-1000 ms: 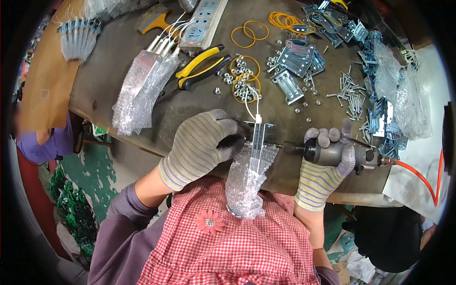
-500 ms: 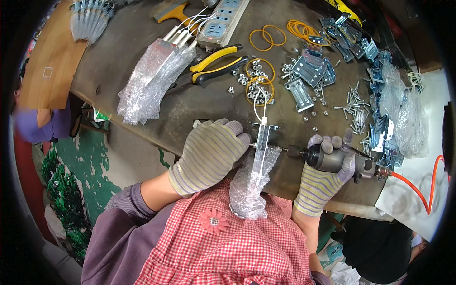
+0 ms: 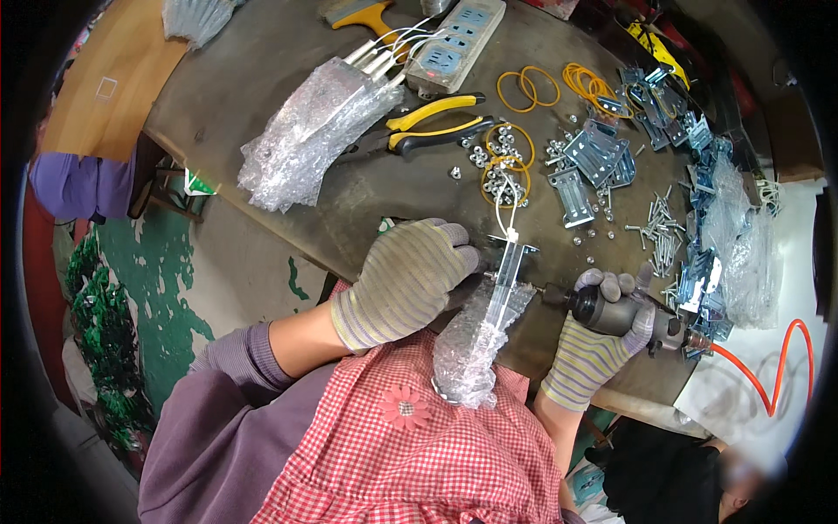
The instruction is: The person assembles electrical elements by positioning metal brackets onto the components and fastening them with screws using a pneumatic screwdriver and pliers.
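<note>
My right hand (image 3: 587,354), in a striped glove, grips a grey air screwdriver (image 3: 630,320) with an orange hose. Its bit points left at the side of a slim clear-and-silver part (image 3: 506,284) with white wires and a small metal bracket (image 3: 526,248) at its top. Bubble wrap (image 3: 471,349) covers the part's lower end, which rests against my apron. My left hand (image 3: 406,279), gloved too, is closed at the part's left side; its fingertips are partly hidden, and what they pinch cannot be made out.
Loose nuts (image 3: 502,144), yellow rubber bands (image 3: 528,90), screws (image 3: 663,231) and metal brackets (image 3: 598,153) lie beyond my hands. Yellow-black pliers (image 3: 441,122), a bubble-wrapped bundle (image 3: 319,131) and a power strip (image 3: 458,48) are farther left. Another person (image 3: 668,472) is at lower right.
The whole view has shifted, so the bench things appear farther right. The screwdriver's tip now sits slightly apart from the part; before, it reached closer to its side.
</note>
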The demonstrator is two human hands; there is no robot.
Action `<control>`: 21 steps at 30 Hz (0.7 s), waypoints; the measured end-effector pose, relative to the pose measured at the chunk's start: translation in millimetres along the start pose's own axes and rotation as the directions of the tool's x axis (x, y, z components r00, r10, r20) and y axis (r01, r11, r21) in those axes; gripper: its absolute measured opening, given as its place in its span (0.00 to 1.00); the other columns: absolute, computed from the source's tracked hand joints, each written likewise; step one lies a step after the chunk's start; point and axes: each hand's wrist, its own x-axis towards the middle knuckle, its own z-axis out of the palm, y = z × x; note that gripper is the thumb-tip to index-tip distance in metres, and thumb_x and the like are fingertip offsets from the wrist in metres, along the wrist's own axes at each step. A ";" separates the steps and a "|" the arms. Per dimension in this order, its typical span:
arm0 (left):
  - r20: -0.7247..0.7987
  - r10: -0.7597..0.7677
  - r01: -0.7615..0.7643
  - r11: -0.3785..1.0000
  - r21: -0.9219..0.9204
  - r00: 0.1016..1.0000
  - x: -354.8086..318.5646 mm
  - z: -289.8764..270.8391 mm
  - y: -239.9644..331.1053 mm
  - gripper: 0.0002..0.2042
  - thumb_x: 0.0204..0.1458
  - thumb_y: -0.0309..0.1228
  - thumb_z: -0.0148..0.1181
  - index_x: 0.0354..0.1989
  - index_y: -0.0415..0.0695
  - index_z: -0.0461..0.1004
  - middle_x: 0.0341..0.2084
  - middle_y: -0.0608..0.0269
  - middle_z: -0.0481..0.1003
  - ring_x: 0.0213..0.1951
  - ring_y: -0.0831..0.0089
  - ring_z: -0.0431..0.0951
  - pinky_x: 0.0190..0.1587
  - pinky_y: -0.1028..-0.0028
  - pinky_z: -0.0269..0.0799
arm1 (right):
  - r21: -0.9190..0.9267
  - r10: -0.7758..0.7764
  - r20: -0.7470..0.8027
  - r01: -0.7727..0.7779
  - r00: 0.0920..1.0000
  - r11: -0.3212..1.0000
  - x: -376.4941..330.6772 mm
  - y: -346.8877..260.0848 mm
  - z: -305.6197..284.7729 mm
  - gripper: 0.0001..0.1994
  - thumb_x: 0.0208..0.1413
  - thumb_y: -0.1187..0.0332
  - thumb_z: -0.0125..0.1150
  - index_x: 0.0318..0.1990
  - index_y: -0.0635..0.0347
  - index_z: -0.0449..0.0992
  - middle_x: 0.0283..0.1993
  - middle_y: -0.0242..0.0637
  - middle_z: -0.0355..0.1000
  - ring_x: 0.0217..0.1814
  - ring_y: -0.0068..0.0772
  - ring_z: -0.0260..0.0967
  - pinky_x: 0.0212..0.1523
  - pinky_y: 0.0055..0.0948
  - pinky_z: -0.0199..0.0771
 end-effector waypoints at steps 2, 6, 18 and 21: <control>-0.001 0.007 -0.007 1.000 0.004 1.000 0.4 -0.2 -0.1 0.12 0.40 0.36 0.64 0.32 0.43 0.76 0.31 0.59 0.72 0.37 0.59 0.74 0.39 0.62 0.71 | 0.006 0.008 -0.002 -0.008 1.000 1.000 0.8 -0.6 0.0 0.24 0.59 0.60 0.59 0.60 0.59 0.66 0.40 0.33 0.69 0.41 0.30 0.65 0.58 0.41 0.62; 0.013 -0.004 0.004 1.000 -0.004 1.000 1.3 -0.3 0.2 0.11 0.41 0.36 0.64 0.30 0.44 0.76 0.29 0.60 0.72 0.36 0.60 0.75 0.38 0.62 0.71 | 0.037 0.035 0.006 -0.035 0.999 0.999 2.8 -1.4 2.5 0.24 0.58 0.64 0.59 0.61 0.62 0.66 0.41 0.35 0.67 0.43 0.30 0.64 0.59 0.39 0.64; 0.040 -0.009 0.009 1.000 0.002 0.999 3.2 -1.8 0.7 0.11 0.42 0.37 0.64 0.32 0.44 0.77 0.30 0.59 0.73 0.37 0.58 0.75 0.39 0.61 0.71 | -0.035 0.009 -0.029 -0.010 1.000 0.999 3.5 2.7 2.1 0.24 0.58 0.61 0.59 0.60 0.59 0.66 0.40 0.32 0.69 0.40 0.29 0.65 0.55 0.39 0.63; -0.023 0.025 -0.024 0.999 0.042 0.999 0.9 -0.5 1.2 0.12 0.43 0.37 0.64 0.33 0.44 0.77 0.30 0.59 0.73 0.37 0.58 0.75 0.39 0.61 0.71 | -0.068 0.003 -0.022 -0.005 1.000 0.998 2.0 5.8 9.5 0.27 0.59 0.59 0.59 0.64 0.58 0.62 0.40 0.33 0.68 0.41 0.29 0.65 0.56 0.40 0.63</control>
